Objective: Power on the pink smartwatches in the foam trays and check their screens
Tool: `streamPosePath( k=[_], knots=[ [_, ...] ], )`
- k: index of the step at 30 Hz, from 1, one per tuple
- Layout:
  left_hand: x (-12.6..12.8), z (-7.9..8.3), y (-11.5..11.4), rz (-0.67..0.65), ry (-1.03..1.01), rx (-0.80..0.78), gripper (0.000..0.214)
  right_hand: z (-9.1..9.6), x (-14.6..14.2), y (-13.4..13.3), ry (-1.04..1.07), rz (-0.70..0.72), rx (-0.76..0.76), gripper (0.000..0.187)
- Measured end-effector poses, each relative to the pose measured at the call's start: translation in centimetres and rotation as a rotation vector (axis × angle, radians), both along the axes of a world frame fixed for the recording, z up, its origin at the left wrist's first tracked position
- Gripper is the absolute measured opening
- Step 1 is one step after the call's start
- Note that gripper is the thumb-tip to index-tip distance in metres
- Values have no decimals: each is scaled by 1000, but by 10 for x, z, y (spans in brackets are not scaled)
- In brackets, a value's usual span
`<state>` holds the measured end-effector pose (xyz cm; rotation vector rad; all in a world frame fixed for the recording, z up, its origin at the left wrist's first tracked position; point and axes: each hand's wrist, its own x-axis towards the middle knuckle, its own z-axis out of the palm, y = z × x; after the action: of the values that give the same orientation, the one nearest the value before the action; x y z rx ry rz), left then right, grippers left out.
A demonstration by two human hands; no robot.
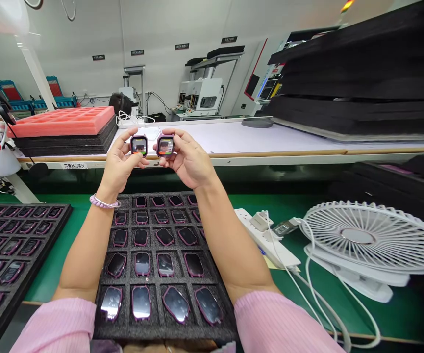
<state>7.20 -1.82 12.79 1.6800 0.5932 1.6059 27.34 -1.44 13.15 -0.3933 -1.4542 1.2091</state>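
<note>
Between the thumb and fingers of my left hand [121, 159] is a smartwatch body [138, 144] without a strap, its screen lit. My right hand [189, 157] grips a second smartwatch body [165, 146], also lit, by its edges. Both are held up side by side, a small gap apart, screens facing me. Below my forearms lies a black foam tray [153, 327] with several dark-screened, purple-edged watch bodies in its compartments. My right forearm hides part of the tray's right side.
Another foam tray [31, 289] of watch bodies lies at left. A white fan [366, 240] and a power strip [266, 240] with cables occupy the right. Along the raised shelf [226, 139] stand pink foam [64, 121] and a tall black foam stack [351, 78]. A person is at far left.
</note>
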Motion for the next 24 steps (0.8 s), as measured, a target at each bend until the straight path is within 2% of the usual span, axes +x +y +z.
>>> streamPosePath(
  k=[5,10,24],
  knots=[
    [-6,-8,15,11,55,194,66,1,1,-7,-41,30,58,58],
    [-9,-6,14,31,100,304,65,1,2,-14,-69,2,106,64],
    [7,6,-19,51,65,122,59,-1,-1,-13,-28,58,116,60]
  ],
)
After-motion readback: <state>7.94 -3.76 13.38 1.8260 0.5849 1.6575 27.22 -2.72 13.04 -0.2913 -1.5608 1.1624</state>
